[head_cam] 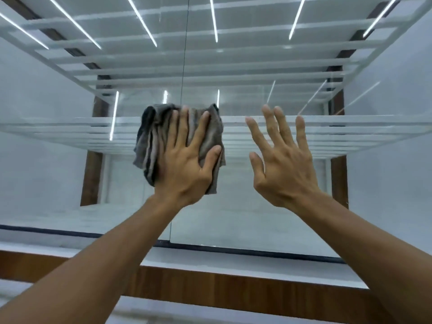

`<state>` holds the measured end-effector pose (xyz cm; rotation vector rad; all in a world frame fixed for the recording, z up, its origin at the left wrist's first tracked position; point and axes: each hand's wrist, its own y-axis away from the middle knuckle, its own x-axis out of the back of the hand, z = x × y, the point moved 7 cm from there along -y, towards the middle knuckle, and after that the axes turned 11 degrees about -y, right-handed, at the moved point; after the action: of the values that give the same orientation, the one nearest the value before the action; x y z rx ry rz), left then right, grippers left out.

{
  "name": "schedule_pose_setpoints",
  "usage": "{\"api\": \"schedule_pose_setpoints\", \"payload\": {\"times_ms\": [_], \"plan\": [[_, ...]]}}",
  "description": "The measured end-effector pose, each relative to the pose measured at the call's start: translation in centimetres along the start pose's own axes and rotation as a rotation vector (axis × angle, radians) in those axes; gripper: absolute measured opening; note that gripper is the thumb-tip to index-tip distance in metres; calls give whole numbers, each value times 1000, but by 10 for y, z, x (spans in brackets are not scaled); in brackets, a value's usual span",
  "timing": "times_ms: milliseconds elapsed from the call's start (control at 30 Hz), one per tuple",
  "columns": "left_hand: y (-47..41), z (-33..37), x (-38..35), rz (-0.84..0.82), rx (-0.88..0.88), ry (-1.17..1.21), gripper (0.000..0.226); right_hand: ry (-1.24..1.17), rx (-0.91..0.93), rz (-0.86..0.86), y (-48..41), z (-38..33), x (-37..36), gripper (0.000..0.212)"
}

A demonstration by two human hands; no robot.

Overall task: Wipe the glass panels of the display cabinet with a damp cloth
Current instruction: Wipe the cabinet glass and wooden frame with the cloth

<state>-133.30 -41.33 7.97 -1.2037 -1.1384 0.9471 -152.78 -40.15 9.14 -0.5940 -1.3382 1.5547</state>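
Observation:
A crumpled grey cloth point(152, 141) lies flat against the glass panel point(233, 218) of the display cabinet, at about the height of its middle shelf. My left hand point(187, 160) presses it there with straight, spread fingers. My right hand point(282, 157) is held up beside it to the right, fingers straight and spread, palm toward the glass; I cannot tell whether it touches the pane. A thin vertical seam point(184, 54) between two panes runs just behind the cloth.
Inside the cabinet a white glass shelf point(374, 129) crosses at hand height, with lit strips above point(214, 19). Brown wooden posts point(91, 178) stand at the back corners. A dark bottom rail point(257, 252) and a wooden ledge point(233, 288) run below the glass.

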Motion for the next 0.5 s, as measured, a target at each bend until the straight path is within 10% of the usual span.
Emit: {"api": "schedule_pose_setpoints", "payload": {"times_ms": [233,400,500], "plan": [[10,97,-16,-10,-256,-118,73,46,-14,29,52,41,23,67],[-31,131,-21,-35,30,-46,71,70,-118,82,73,89,48,66],[-12,189,-27,-22,-221,-110,72,74,-156,84,80,116,64,65]]}}
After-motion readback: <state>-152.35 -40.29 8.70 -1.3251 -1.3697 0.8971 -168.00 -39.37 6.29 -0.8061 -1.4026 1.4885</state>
